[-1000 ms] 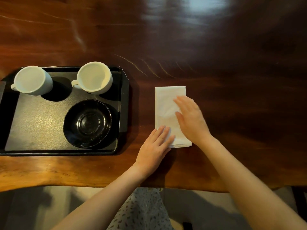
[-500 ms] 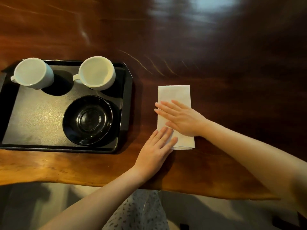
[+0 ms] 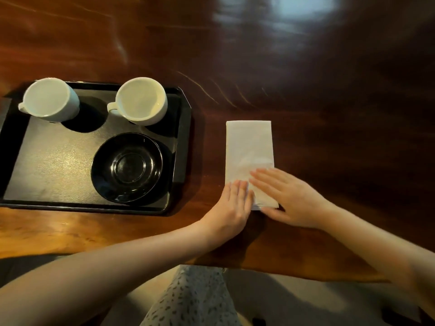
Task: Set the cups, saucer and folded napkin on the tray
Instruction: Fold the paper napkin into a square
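A white folded napkin (image 3: 249, 151) lies flat on the wooden table, to the right of the black tray (image 3: 54, 165). My left hand (image 3: 231, 205) rests flat with its fingertips on the napkin's near left corner. My right hand (image 3: 289, 198) lies flat across the near right corner, fingers spread and pointing left. Neither hand grips anything. On the tray stand two white cups, one at the back left (image 3: 48, 98) and one at the back middle (image 3: 141, 101), with a black saucer (image 3: 128, 167) in front of them.
The dark polished table (image 3: 306, 78) stretches away behind and to the right of the napkin. Its near edge runs just below my wrists. The tray's raised right rim (image 3: 182, 147) stands between the napkin and the saucer.
My right hand has slid down the napkin from its middle to its near end. My left hand has stayed at the near left corner. The napkin has not moved.
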{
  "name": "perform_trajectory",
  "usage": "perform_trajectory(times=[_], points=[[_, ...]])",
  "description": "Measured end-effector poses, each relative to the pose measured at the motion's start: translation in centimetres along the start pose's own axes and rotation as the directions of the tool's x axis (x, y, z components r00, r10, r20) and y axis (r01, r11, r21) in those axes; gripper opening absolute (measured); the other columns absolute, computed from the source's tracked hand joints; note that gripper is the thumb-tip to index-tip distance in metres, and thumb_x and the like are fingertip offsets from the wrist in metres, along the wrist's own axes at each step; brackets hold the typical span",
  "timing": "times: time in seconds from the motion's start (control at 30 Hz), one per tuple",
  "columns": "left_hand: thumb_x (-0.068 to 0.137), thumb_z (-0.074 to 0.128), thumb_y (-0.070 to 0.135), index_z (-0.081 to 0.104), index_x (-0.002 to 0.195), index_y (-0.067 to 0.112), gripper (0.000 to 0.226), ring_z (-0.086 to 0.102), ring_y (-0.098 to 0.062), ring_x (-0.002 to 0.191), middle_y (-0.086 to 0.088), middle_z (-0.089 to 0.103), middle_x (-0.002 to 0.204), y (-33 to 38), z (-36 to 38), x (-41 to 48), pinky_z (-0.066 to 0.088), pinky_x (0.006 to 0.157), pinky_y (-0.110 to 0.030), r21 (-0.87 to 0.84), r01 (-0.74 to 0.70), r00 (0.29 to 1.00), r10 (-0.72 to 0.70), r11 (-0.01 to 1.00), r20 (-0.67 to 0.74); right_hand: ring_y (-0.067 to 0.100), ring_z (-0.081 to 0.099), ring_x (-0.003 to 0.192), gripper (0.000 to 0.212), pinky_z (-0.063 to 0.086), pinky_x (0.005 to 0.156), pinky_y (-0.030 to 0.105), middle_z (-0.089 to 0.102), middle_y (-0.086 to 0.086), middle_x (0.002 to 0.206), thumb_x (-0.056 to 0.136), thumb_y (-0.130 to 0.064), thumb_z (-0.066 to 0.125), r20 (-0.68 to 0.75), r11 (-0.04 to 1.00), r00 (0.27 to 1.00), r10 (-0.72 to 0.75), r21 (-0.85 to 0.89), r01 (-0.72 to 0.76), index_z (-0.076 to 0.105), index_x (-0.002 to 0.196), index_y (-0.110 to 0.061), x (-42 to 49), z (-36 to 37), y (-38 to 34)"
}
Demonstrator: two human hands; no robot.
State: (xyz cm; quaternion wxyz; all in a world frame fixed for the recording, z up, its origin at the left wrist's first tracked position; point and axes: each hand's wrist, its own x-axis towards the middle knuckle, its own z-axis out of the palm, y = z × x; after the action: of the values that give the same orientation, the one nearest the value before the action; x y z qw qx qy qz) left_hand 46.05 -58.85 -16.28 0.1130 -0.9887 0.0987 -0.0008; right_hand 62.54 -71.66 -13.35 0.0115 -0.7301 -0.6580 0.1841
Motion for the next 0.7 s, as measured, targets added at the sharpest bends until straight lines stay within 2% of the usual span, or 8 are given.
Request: perform_trajectory(times=[0.07, 0.23, 0.3, 0.37, 0.47, 0.57, 0.63, 0.7], points=[[0.099, 0.019, 0.009, 0.060, 0.120, -0.003, 0.048, 0.064, -0.035, 0.109, -0.024, 0.065, 0.118, -0.1, -0.6, 0.5, 0.055, 0.090, -0.043, -0.042, 0.045, 0.999, -0.045, 0.998, -0.006, 0.015, 0.023, 0.141, 0.069, 0.014, 0.114, 0.034, 0.032, 0.001, 0.151, 0.086, -0.052, 0.050, -0.007, 0.998, 1.000, -0.023, -0.061, 0.023, 0.037, 0.144, -0.017, -2.0, 1.5, -1.0], [0.084, 0.062, 0.010, 0.065, 0.094, 0.004, 0.013, 0.071, -0.029, 0.080, -0.017, 0.071, 0.093, -2.7, -1.6, 1.1, 0.061, 0.067, -0.038, -0.433, 0.120, 0.991, -0.132, 0.893, 0.003, 0.023, 0.059, 0.118, 0.049, 0.036, 0.106, 0.030, 0.064, 0.010, 0.123, 0.072, -0.012, 0.077, -0.279, 0.997, 0.960, 0.006, 0.078, 0.017, 0.063, 0.119, -0.006, -1.1, 2.1, -0.1], [0.086, 0.051, 0.011, 0.063, 0.091, 0.007, 0.013, 0.069, -0.027, 0.074, -0.013, 0.070, 0.087, -3.6, -1.9, 1.2, 0.059, 0.060, -0.037, -0.478, 0.113, 0.993, -0.115, 0.871, 0.026, 0.023, 0.062, 0.113, 0.041, 0.042, 0.103, 0.030, 0.067, 0.009, 0.114, 0.073, -0.010, 0.076, -0.313, 0.993, 0.950, -0.005, 0.110, 0.041, 0.065, 0.113, -0.006, -0.9, 1.9, 0.0], [0.087, 0.043, 0.024, 0.061, 0.091, 0.010, 0.023, 0.069, -0.026, 0.081, -0.009, 0.070, 0.089, -3.9, -2.1, 1.1, 0.058, 0.065, -0.037, -0.508, 0.094, 0.995, -0.091, 0.856, 0.031, 0.023, 0.064, 0.109, 0.029, 0.051, 0.098, 0.034, 0.069, 0.008, 0.109, 0.080, -0.014, 0.068, -0.332, 0.988, 0.943, -0.032, 0.131, 0.079, 0.066, 0.108, -0.006, -0.9, 1.8, 0.3], [0.081, 0.061, 0.041, 0.058, 0.104, 0.015, 0.035, 0.068, -0.021, 0.092, -0.003, 0.070, 0.100, -4.0, -2.0, 0.7, 0.056, 0.079, -0.031, -0.511, 0.113, 0.993, -0.116, 0.852, 0.026, 0.019, 0.068, 0.092, 0.025, 0.057, 0.078, 0.032, 0.071, 0.006, 0.096, 0.086, -0.023, 0.057, -0.364, 0.957, 0.930, 0.049, 0.284, 0.061, 0.068, 0.101, -0.006, -0.5, 0.7, 0.7], [0.075, 0.073, 0.022, 0.060, 0.107, 0.011, 0.037, 0.069, -0.024, 0.081, -0.006, 0.071, 0.091, -4.1, -1.7, 1.1, 0.055, 0.075, -0.033, -0.549, 0.199, 0.963, -0.265, 0.812, -0.044, 0.015, 0.068, 0.082, 0.024, 0.056, 0.073, 0.027, 0.071, 0.005, 0.091, 0.086, -0.024, 0.060, -0.377, 0.902, 0.914, 0.147, 0.431, 0.033, 0.068, 0.102, -0.008, 0.5, -0.5, 1.2], [0.082, 0.067, 0.016, 0.062, 0.107, 0.007, 0.027, 0.068, -0.026, 0.080, -0.008, 0.071, 0.091, -4.9, -1.9, 1.9, 0.052, 0.073, -0.030, -0.703, 0.269, 0.907, -0.419, 0.658, -0.045, 0.010, 0.065, 0.079, 0.019, 0.054, 0.071, 0.023, 0.068, 0.001, 0.089, 0.086, -0.017, 0.064, -0.355, 0.801, 0.896, 0.267, 0.598, -0.002, 0.066, 0.103, -0.010, 1.4, -1.4, 1.6], [0.085, 0.066, 0.016, 0.062, 0.107, 0.011, 0.023, 0.064, -0.011, 0.085, 0.001, 0.068, 0.095, -6.2, -2.2, 3.1, 0.045, 0.074, -0.017, -0.874, 0.324, 0.832, -0.548, 0.362, 0.082, 0.009, 0.062, 0.078, 0.015, 0.052, 0.068, 0.019, 0.064, -0.005, 0.086, 0.087, -0.017, 0.063, -0.313, 0.660, 0.856, 0.411, 0.750, -0.043, 0.063, 0.101, -0.014, 2.4, -2.2, 2.0]])
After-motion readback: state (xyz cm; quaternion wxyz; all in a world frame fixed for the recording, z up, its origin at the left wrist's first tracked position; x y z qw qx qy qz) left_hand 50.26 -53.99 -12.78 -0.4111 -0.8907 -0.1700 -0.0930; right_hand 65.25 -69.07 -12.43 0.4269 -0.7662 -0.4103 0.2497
